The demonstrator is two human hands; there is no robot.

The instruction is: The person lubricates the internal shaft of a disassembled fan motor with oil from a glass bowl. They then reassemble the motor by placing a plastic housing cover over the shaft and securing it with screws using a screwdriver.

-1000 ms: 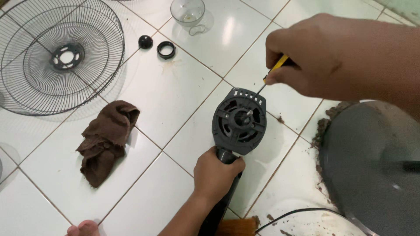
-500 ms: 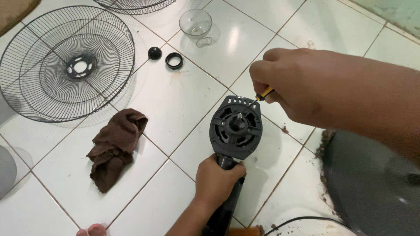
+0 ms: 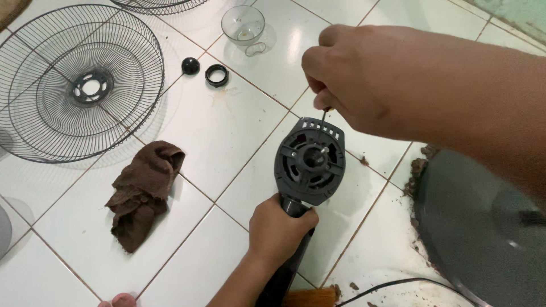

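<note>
While our left hand [image 3: 280,230] wraps its fingers tight round the neck just below the motor housing [image 3: 310,160], the housing stands face up on the floor [image 3: 239,119], steadied, we judge, so it cannot turn under the tool. Our right hand [image 3: 364,79] hovers just above the housing's top edge, fingers pinched together on a screwdriver [image 3: 323,117] whose thin shaft points down into that edge, upright so the tip seats squarely.

Left of the housing lies a crumpled brown rag [image 3: 142,190], within reach for wiping. Further left rests a wire fan guard [image 3: 79,85], laid flat and well apart from the work. Above the housing, a black cap [image 3: 190,66] and a black ring [image 3: 216,75] sit side by side, with a clear plastic cup [image 3: 243,25] beyond them. Right of the housing lies a grey round base [image 3: 483,227], with dirt along its rim.
</note>
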